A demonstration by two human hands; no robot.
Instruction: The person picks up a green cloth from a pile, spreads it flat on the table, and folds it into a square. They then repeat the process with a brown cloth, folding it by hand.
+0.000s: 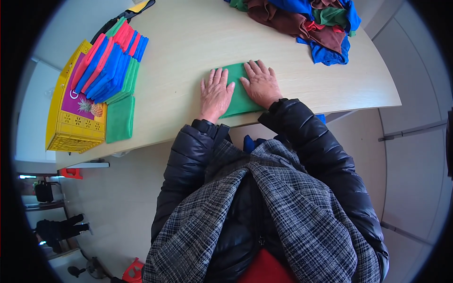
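Left hand: the left hand lay flat, fingers spread, palm down on the left part of the folded green cloth, pinching nothing
Right hand: the right hand pressed flat beside it on the right part of the same cloth, fingers spread and pointing far, gripping nothing
Green cloth: a folded rectangle lying at the near edge of the pale wooden counter, just in front of the person, both palms on top of it
How it would handle: probably light, soft and limp, likely to sag or unfold if lifted by one point; best taken along a folded edge or at two corners, and unlikely to slip on the wood
Folded stack: red, blue and green folded cloths overlapped in a row at the far left, resting partly on a yellow crate
Single green cloth: one folded green piece just beside the crate's near corner
Loose pile: unfolded brown, blue, green and red cloths heaped at the far right, well apart from the hands
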